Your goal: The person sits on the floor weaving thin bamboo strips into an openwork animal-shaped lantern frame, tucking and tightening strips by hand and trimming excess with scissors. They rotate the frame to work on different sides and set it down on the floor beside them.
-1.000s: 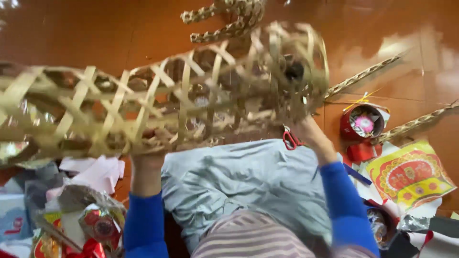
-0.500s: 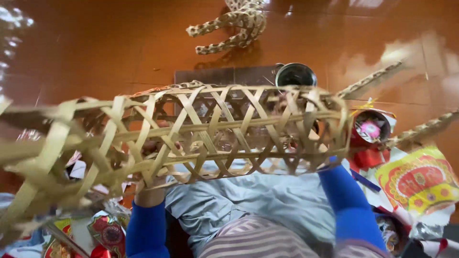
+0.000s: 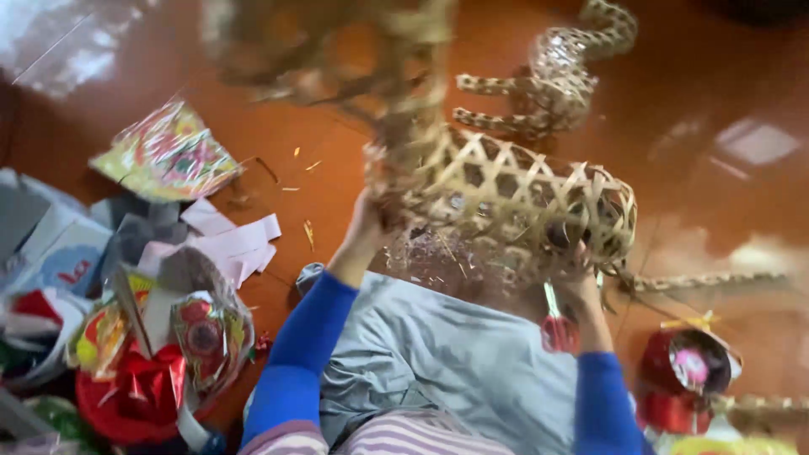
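Woven bamboo frame [image 3: 514,202], an open lattice tube, is being held up above the lap, over a grey cloth [image 3: 455,354] that is being spread across the knees. Its nearer left end is being grasped by the left hand [image 3: 366,227], whose grip is being closed on the lattice edge. Its right end is being supported by the right hand [image 3: 577,270], though whether that grip is being clenched on the strips cannot be told, since the fingers are being hidden behind the weave. The far upper part of the frame is being blurred. Red-handled scissors [image 3: 556,324] are being seen just beside the right wrist. A second bamboo piece [image 3: 556,76], curled, is lying on the orange floor [image 3: 337,143] beyond. Printed paper packets [image 3: 168,156], white paper scraps [image 3: 232,244] and a red bow [image 3: 143,383] are lying to the left; a red round tin [image 3: 687,375] is sitting to the right.
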